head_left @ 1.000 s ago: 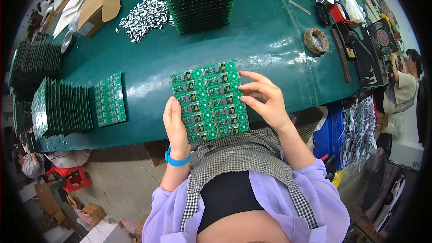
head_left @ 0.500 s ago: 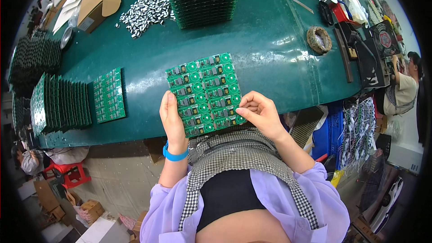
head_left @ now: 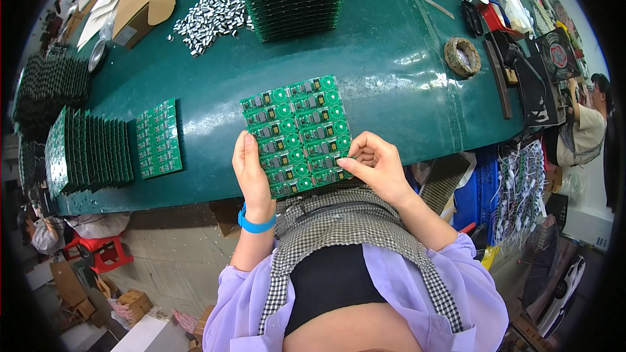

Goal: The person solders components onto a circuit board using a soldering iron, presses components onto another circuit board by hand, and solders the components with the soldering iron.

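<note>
A green circuit board panel (head_left: 297, 135), filled with repeated rows of dark and grey components, is held tilted at the front edge of the table. My left hand (head_left: 253, 173) grips its left edge, thumb on the face, other fingers hidden beneath. At the right edge is my right hand (head_left: 377, 168), fingers curled and the thumb lying over the panel's lower right part. Another panel (head_left: 158, 138) of the same kind lies on the table to the left. Beside that panel stands a row of stacked boards (head_left: 91, 150).
A tall stack of green boards (head_left: 293, 0) stands at the far middle, beside a heap of small silvery components (head_left: 212, 18). Far left is an open cardboard box (head_left: 143, 6). To the right sit a tape roll (head_left: 462, 57) and a black fan unit (head_left: 557, 57). A person (head_left: 583, 124) is further right.
My right thumb has slid a little inward over the panel. The panel and my left hand have shifted only slightly.
</note>
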A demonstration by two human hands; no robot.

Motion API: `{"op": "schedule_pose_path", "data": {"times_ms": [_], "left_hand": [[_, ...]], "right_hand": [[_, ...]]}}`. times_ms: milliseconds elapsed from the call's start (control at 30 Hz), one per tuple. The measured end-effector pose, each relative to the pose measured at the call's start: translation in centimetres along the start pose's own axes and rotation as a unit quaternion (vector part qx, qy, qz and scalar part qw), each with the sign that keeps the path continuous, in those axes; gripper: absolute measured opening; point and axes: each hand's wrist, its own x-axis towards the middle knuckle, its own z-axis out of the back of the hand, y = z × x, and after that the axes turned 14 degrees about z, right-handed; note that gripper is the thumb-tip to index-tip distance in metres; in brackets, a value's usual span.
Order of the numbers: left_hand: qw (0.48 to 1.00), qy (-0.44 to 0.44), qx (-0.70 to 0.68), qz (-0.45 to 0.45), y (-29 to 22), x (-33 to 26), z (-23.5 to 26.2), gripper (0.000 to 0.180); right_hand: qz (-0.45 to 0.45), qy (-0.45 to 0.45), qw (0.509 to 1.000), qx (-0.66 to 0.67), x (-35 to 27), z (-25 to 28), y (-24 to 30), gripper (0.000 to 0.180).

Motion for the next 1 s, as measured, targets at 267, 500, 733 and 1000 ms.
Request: {"op": "schedule_pose_path", "data": {"times_ms": [267, 500, 733, 1000], "left_hand": [[1.000, 0.021, -0.017, -0.005, 0.3, 0.5, 0.9, 0.030], [1.000, -0.004, -0.006, -0.001, 0.0, 0.3, 0.4, 0.026], [0.997, 0.051, -0.008, 0.049, 0.5, 0.6, 1.7, 0.029], [0.986, 0.074, -0.011, 0.147, -1.0, -0.4, 0.6, 0.028]], "right_hand": [[0.004, 0.052, 0.996, 0.071, -0.3, 0.7, -0.2, 0.023], [0.010, 0.041, 0.998, 0.056, -0.5, 0.6, 0.0, 0.022], [0.173, 0.050, 0.973, -0.147, 0.8, 2.1, 0.5, 0.025], [0.453, -0.009, 0.812, -0.366, 1.5, 2.9, -0.9, 0.027]]}}
